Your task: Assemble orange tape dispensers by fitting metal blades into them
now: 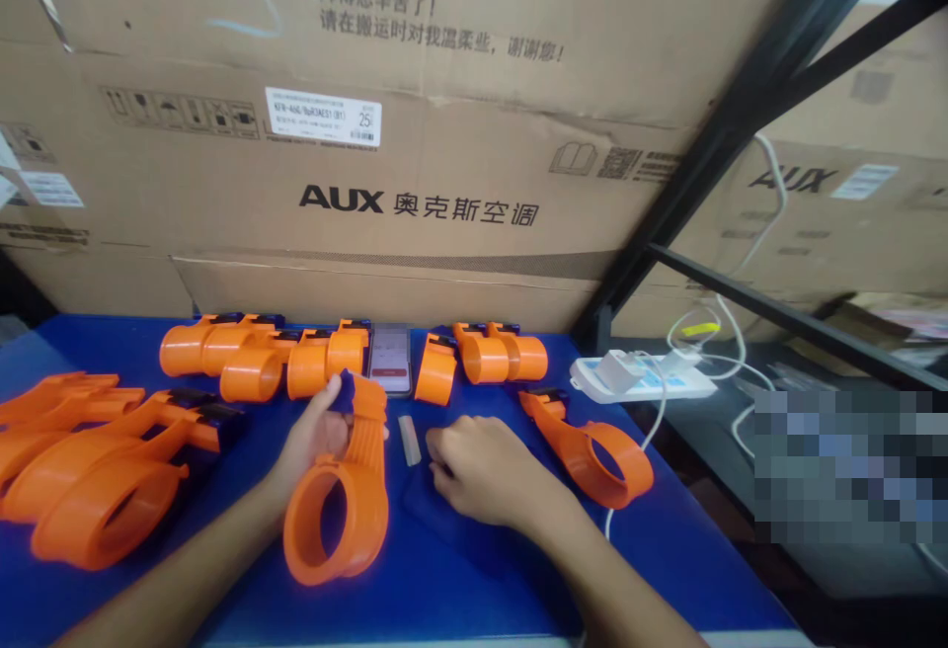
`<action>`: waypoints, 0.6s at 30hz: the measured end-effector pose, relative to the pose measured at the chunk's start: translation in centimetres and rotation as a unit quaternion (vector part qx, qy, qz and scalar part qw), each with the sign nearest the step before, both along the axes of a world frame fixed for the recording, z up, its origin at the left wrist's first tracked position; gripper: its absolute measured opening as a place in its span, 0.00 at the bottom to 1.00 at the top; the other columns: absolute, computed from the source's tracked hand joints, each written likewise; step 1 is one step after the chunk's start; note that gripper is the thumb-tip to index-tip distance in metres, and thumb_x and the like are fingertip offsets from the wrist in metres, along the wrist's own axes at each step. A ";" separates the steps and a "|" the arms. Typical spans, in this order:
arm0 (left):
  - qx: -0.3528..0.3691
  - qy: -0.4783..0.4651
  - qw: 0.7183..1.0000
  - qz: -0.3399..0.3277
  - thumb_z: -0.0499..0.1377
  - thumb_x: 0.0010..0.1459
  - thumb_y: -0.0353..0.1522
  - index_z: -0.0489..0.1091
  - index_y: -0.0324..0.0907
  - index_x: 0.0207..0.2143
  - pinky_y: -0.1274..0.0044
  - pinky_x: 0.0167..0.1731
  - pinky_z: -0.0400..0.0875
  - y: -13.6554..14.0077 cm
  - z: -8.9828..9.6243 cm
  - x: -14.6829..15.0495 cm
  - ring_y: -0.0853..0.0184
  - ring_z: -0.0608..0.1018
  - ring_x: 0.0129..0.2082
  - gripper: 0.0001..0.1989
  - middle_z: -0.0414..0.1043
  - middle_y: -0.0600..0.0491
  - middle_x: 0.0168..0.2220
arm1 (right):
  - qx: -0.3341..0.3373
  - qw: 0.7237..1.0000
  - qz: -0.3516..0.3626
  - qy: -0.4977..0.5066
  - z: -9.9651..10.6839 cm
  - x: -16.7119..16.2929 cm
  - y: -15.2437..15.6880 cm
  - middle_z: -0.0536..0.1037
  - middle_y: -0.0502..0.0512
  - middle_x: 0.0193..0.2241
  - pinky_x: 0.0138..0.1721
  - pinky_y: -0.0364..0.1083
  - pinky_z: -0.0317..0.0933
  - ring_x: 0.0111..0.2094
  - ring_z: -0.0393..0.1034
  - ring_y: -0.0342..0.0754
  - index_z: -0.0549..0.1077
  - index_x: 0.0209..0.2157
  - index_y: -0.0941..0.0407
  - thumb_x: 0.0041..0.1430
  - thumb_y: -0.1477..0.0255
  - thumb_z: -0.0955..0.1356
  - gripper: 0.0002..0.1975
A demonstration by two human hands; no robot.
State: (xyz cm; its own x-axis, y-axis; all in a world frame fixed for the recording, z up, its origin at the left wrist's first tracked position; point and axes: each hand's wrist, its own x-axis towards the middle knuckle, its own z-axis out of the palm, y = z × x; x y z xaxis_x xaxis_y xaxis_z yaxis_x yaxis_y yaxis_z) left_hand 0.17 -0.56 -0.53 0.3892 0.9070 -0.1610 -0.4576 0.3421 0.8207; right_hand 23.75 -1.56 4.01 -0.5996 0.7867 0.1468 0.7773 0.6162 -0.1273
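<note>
My left hand [317, 431] grips an orange tape dispenser [374, 445] by its upper end, where a dark blue part shows. Its round ring hangs toward me, with no tape roll on it. My right hand [478, 465] is closed, with the fingers curled under, low over the blue tabletop [474, 589]. Whatever it may hold is hidden. A small whitish strip [410, 441] lies between the two hands. To the right of my right hand rests another orange tape dispenser [603, 460] with a dark head.
Several orange dispensers [252, 374] line the back, with more piled at left [104, 490]. A phone [390, 357] lies among the back row. On the right are a white power strip [641, 378] with cables and a black metal frame [681, 174]. Large cardboard boxes [415, 154] stand behind.
</note>
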 end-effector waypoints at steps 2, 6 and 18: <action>-0.029 -0.020 0.999 0.004 0.57 0.57 0.59 0.75 0.35 0.47 0.71 0.28 0.75 0.0 -0.1 -0.1 0.57 0.82 0.27 0.36 0.81 0.42 0.31 | -0.008 0.999 0.023 0.043 0.6 0.6 0.2 0.72 0.49 0.18 0.24 0.46 0.38 0.19 0.62 0.42 0.69 0.22 0.55 0.50 0.79 0.71 0.09; -0.025 -0.081 0.996 0.024 0.56 0.61 0.55 0.76 0.36 0.46 0.74 0.28 0.75 -0.4 0.1 0.0 0.61 0.82 0.28 0.30 0.82 0.42 0.36 | -0.015 0.990 0.018 0.138 1.7 1.2 0.8 0.70 0.47 0.19 0.24 0.45 0.40 0.20 0.59 0.41 0.67 0.25 0.54 0.52 0.79 0.68 0.07; 0.019 -0.142 0.987 -0.065 0.60 0.59 0.54 0.69 0.37 0.62 0.65 0.49 0.75 -1.4 -1.4 0.1 0.47 0.82 0.51 0.38 0.82 0.39 0.48 | 0.019 0.924 -0.075 0.375 -0.4 -1.5 0.6 0.57 0.42 0.17 0.23 0.42 0.47 0.19 0.52 0.39 0.54 0.22 0.53 0.52 0.79 0.66 0.15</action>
